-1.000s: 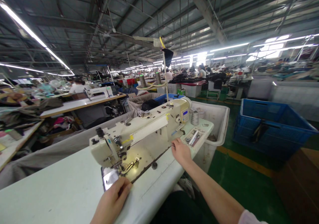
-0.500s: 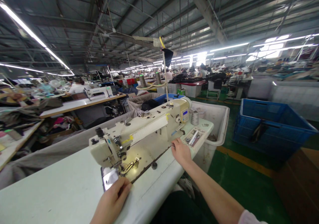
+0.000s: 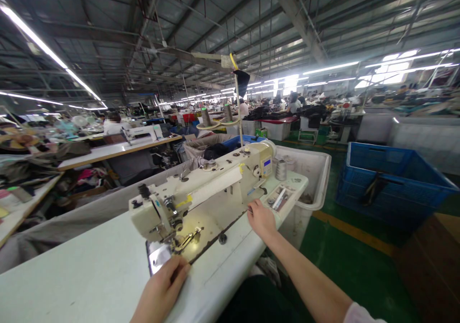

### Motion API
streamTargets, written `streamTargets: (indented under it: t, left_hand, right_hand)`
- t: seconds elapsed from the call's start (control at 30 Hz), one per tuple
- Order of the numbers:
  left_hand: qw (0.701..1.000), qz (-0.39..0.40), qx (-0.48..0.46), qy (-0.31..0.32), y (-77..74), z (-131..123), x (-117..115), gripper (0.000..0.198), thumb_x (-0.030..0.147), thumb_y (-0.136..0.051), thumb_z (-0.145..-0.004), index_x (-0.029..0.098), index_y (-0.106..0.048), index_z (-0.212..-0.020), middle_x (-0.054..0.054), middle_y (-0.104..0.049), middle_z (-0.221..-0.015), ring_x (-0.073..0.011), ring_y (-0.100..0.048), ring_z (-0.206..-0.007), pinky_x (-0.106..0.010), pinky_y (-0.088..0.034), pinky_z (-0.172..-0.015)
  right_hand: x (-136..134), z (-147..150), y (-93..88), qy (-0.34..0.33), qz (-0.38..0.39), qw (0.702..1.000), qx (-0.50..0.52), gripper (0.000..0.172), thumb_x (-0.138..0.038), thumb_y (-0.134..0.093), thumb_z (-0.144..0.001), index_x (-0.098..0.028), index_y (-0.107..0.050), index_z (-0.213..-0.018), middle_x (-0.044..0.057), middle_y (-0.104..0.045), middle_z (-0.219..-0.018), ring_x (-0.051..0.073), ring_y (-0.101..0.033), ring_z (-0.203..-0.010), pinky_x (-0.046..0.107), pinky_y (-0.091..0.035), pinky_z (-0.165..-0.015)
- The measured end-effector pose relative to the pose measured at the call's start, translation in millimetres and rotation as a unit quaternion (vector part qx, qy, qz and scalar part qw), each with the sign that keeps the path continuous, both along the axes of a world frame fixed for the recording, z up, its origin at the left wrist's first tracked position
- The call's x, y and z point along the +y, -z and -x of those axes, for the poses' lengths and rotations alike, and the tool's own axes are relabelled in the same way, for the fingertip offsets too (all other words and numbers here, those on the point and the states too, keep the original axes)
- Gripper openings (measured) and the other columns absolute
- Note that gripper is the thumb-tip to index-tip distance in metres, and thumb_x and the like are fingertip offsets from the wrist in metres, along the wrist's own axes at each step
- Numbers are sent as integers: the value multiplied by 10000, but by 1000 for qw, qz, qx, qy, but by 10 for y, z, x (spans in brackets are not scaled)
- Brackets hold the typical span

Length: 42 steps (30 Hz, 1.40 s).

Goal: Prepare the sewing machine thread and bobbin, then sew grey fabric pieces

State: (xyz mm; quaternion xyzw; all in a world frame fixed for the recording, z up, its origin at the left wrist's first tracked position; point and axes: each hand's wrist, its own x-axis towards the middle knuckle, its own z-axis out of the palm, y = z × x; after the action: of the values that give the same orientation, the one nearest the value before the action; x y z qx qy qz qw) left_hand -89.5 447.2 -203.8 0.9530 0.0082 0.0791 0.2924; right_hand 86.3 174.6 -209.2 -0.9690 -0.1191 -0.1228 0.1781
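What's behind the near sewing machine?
Behind the sewing machine: two thread cones beside a pole, plus part of a blue bin. The machine covers the pole's foot and the bin's lower part; what's there can't be seen.

Hands can cross the tabletop (image 3: 79, 265) leftward; sewing machine (image 3: 219, 169) blocks rightward

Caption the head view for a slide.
A left hand rests near the needle end of a cream metal sewing machine on a pale green tabletop, the right hand near its other end.
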Motion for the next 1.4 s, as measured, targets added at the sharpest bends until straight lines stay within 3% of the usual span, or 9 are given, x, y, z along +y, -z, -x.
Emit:
streamTargets:
  t: [1.4]
  left_hand:
    - [1000, -10, -8, -7, -67, 2, -53, 330, 476, -401, -888, 231, -570, -746, -9, -640, -710, -184, -616, -682, -264, -480, -645]
  right_hand:
    - [4, -20, 36, -4, 0, 1000, -8, 234, -277, -443, -939, -241, -623, -1084, 31, -581, -1165, 144, -634, -800, 258, -430, -661]
